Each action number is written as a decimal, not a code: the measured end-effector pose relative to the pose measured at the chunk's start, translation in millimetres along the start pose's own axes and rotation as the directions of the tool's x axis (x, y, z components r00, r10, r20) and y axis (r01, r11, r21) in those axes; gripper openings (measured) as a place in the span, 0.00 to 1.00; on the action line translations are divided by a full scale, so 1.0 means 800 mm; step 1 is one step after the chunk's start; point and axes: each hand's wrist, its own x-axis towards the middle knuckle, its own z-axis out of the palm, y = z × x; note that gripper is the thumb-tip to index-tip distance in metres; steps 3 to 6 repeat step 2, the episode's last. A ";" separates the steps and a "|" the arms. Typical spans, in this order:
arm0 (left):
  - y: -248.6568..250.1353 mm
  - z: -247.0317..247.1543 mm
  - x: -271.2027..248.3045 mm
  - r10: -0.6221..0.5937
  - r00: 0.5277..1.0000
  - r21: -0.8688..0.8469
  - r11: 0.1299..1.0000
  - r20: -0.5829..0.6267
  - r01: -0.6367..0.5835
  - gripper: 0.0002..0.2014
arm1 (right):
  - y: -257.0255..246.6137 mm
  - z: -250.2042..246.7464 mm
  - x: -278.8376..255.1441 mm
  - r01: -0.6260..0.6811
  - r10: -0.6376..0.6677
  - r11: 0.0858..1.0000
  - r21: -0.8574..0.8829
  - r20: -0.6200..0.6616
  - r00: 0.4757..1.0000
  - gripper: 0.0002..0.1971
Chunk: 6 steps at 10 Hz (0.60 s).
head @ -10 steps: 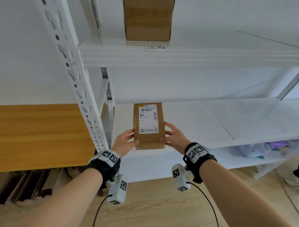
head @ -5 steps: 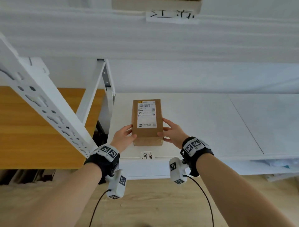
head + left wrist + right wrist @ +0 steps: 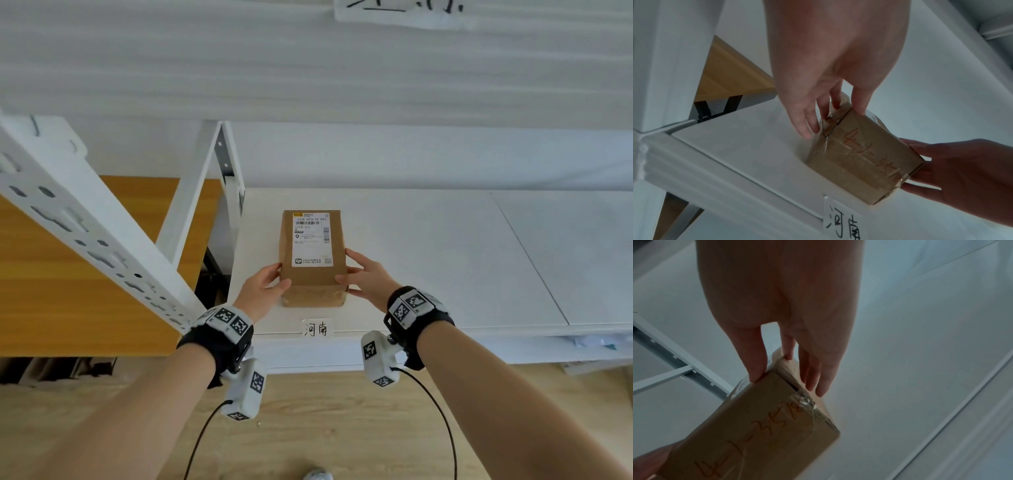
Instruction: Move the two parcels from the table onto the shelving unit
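A brown cardboard parcel point(image 3: 312, 274) with a white shipping label on top sits on the white middle shelf point(image 3: 428, 257) of the shelving unit, near its left front corner. My left hand point(image 3: 265, 286) holds its left side, thumb on the top edge, fingers against the side point(image 3: 809, 123). My right hand point(image 3: 366, 277) holds the right side the same way point(image 3: 756, 369). The near end of the parcel point(image 3: 863, 155) carries orange handwriting and clear tape. No second parcel is in view.
A handwritten paper tag point(image 3: 317, 329) is stuck on the shelf's front edge below the parcel. The upper shelf point(image 3: 308, 68) hangs close overhead. A slotted white upright point(image 3: 85, 233) rises at left, with a wooden table point(image 3: 51, 291) behind it. The shelf extends bare to the right.
The parcel has gone from the shelf's front edge further in and now rests on the shelf. Both hands stayed on its sides. My head has come closer to the shelf.
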 end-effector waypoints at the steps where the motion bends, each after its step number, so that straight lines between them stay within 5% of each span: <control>1: 0.005 0.000 -0.012 0.040 0.999 0.110 0.993 -0.025 -0.037 0.26 | -0.003 0.001 -0.011 -0.005 0.000 0.996 -0.089 -0.049 0.999 0.38; 6: 0.014 -0.001 -0.028 0.083 0.996 0.161 0.984 -0.039 -0.075 0.26 | -0.001 0.000 -0.028 0.007 -0.023 0.991 -0.132 -0.123 0.992 0.37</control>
